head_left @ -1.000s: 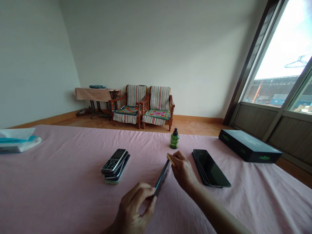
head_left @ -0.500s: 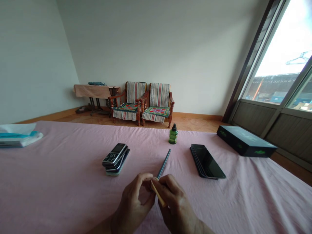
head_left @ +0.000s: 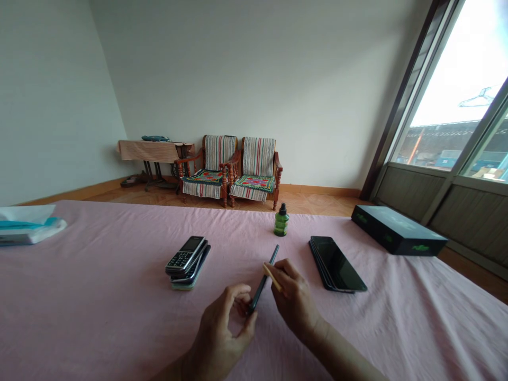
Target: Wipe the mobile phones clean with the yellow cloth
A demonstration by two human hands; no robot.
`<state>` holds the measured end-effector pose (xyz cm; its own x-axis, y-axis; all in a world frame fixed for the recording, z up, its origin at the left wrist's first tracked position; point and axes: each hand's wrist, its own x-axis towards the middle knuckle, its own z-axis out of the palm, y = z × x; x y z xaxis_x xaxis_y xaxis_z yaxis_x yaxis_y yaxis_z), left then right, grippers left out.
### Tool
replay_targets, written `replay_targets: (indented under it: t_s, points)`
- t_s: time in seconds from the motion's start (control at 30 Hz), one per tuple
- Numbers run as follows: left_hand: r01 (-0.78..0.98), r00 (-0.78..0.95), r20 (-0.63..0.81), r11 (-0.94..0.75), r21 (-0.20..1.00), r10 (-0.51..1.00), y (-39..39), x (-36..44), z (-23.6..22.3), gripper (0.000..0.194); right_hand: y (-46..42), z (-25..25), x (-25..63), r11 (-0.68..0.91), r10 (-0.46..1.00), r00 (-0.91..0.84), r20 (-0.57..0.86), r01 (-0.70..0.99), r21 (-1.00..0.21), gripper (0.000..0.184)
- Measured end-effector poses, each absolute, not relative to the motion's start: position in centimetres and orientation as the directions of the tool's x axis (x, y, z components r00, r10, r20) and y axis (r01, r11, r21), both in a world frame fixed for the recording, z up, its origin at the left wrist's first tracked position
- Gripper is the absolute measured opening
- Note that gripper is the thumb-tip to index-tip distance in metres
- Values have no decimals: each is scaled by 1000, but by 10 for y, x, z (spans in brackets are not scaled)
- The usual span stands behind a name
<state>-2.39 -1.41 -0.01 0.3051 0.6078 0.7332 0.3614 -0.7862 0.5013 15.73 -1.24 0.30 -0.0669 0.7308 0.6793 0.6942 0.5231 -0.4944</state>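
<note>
My left hand [head_left: 222, 328] pinches the near end of a thin dark phone-like slab [head_left: 262, 288], which I see almost edge-on, slanting away to the upper right. In my right hand [head_left: 296, 299] is a short tan stick [head_left: 272, 276], gripped between thumb and fingers. The stick's far tip meets or nearly meets the slab's edge around its middle. What the tip is like is too small to make out. Left of my hands lies a stack of phones [head_left: 188, 256], a keypad phone on top. On the right, dark flat touchscreen devices [head_left: 337, 264] lie stacked.
A green bottle with a black cap [head_left: 281, 222] stands beyond my hands. The black box [head_left: 397, 230] sits at the far right, and a tissue pack [head_left: 32, 230] at the far left. A pink cloth [head_left: 99, 296] covers the surface. Two chairs [head_left: 232, 169] stand by the wall.
My right hand has moved forward along the slab with the tan stick, away from my left fingers. The left hand still holds the near end. The view has shifted slightly.
</note>
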Motion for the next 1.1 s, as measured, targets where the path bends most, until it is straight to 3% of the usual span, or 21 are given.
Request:
replay_targets:
  t_s: [0.37,0.57,0.83,1.1]
  points:
    - [326,360,771,-845,424,525,-10,-25,6,23,50,14,174,173,790,312,528,713,-680,24]
    - [323,364,767,-844,428,528,-11,-27,5,21,56,-3,180,81,832,334,442,715,-694,30]
    - [352,363,731,-811,467,578,-11,-27,6,19,43,5,175,188,759,304,576,745,-640,25]
    - [393,338,662,-740,546,669,-9,-27,2,25,3,17,144,483,743,-16,669,705,-519,32]
